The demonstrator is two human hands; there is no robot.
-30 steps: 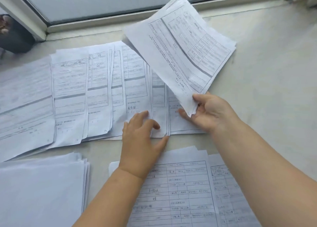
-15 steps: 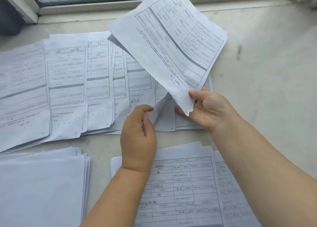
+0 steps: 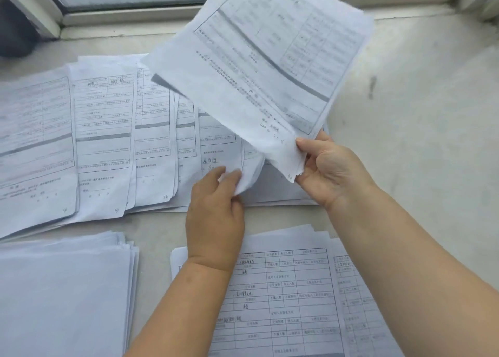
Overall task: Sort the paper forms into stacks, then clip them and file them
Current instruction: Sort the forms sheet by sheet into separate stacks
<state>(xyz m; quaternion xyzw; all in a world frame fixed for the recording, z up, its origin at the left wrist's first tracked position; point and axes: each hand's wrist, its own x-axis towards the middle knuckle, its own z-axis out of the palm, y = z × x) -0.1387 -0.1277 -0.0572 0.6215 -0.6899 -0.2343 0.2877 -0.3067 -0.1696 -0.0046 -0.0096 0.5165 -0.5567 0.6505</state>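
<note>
Right hand (image 3: 328, 171) grips a raised sheaf of white printed paper forms (image 3: 259, 67) at 1 o'clock, while left hand (image 3: 216, 208) pinches a curled form corner (image 3: 249, 174) on the pale bench (image 3: 418, 140).

Two bare forearms with no sleeves in view, left hand (image 3: 216, 210) and right hand (image 3: 328, 171) without rings, watch or gloves, short plain unpainted fingernails, rounded fingers, broad wrists

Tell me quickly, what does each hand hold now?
Left hand: pinching the corner of one form.
Right hand: gripping the raised bundle of forms.
</note>
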